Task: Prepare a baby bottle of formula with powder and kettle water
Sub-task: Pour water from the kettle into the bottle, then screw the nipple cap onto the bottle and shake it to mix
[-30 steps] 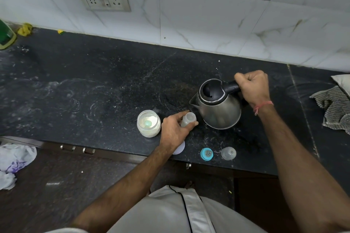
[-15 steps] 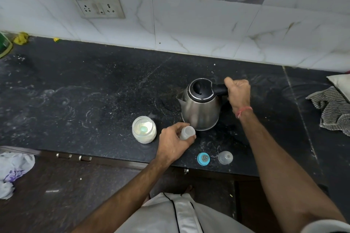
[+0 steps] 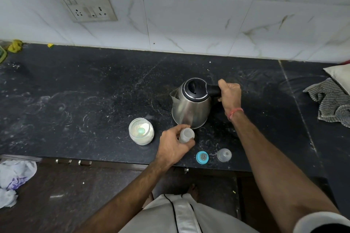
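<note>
A steel kettle [image 3: 190,108] with a black lid stands upright on the black counter [image 3: 94,91]. My right hand [image 3: 230,94] grips its black handle. Just in front of the kettle, my left hand [image 3: 173,147] holds a small clear baby bottle [image 3: 186,134] upright on the counter, its mouth uncovered. An open jar of white powder [image 3: 141,131] with a green scoop inside stands to the left of the bottle. A blue bottle ring [image 3: 202,157] and a clear cap [image 3: 224,155] lie near the counter's front edge.
A striped cloth [image 3: 331,102] and a pale pillow-like item [image 3: 340,75] lie at the far right. A socket plate [image 3: 85,2] is on the tiled wall. Yellow scraps [image 3: 15,45] sit at the back left. White crumpled cloth [image 3: 13,178] lies on the floor left.
The kettle has gone from tilted towards the bottle to standing upright on the counter, slightly back. My left hand still holds the bottle.
</note>
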